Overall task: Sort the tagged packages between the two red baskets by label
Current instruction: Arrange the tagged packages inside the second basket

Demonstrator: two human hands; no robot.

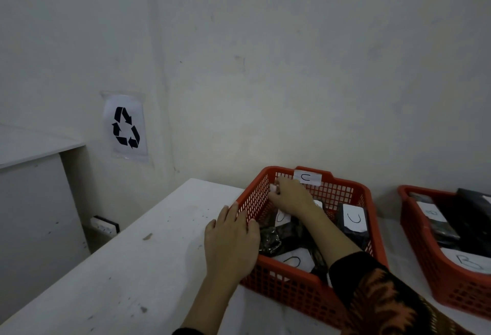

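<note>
A pale wall (265,69) fills most of what you see from here, with a recycling sign (125,127) taped low on it. Below it the white worktop (132,268) carries two red baskets along its far edge. The C basket (292,287), tagged with a paper C label (307,177) on its back rim, sits just left of the B basket (438,281) at the right edge, the two close but apart.

Both baskets hold black packages with white tags: a C-tagged package (352,221) leans on the C basket's right wall, and a B-tagged package (468,261) lies in the other.

The left hand (231,244) lies spread over the C basket's left rim, steadying it. The right hand (291,196) reaches across into the basket's far-left corner, fingers curled as if pinching something small; what it holds I cannot tell.

To do this well, I'd say keep the basket braced, lift each package clear enough to read its tag, and move only mismatched letters across.
</note>
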